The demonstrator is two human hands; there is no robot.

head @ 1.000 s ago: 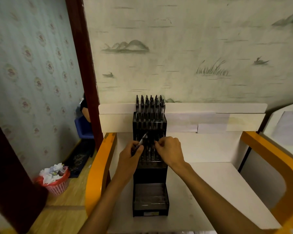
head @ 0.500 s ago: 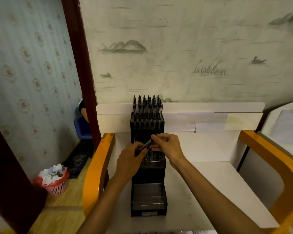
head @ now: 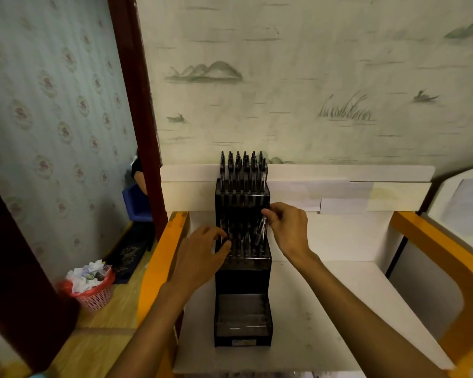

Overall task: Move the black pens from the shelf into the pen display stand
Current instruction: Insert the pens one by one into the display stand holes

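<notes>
Head view: right hand (head: 288, 230) seemingly pinches blurred pen (head: 262, 231); stand (head: 242, 278).

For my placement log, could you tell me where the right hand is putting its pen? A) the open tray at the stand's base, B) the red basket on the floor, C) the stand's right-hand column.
C: the right hand pinches a pen upright at the right edge of the pen display stand.

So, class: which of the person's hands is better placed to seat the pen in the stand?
The right hand. It pinches a black pen over the right end of the pen display stand. The left hand rests at the stand's left side and appears to hold no pen.
</notes>
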